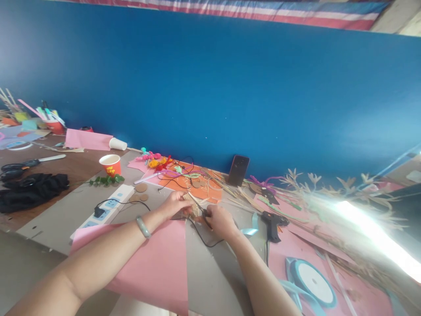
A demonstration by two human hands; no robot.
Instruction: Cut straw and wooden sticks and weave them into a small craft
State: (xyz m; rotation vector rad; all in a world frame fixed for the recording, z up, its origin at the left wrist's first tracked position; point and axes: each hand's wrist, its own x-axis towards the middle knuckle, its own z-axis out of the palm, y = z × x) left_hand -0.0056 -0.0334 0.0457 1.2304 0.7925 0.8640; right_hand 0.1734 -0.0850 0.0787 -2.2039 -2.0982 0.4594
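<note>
Gripping dry straw bundle, slim scissors

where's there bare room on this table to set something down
Bare: grey board left of the power strip; brown tabletop between black cloth and red cup; pink paper under the left forearm. Crowded: the orange sheet behind the left hand and the right hand gripping scissors, plus around the glue gun and dried stalks.

Left hand, right hand curled, close together.
</note>
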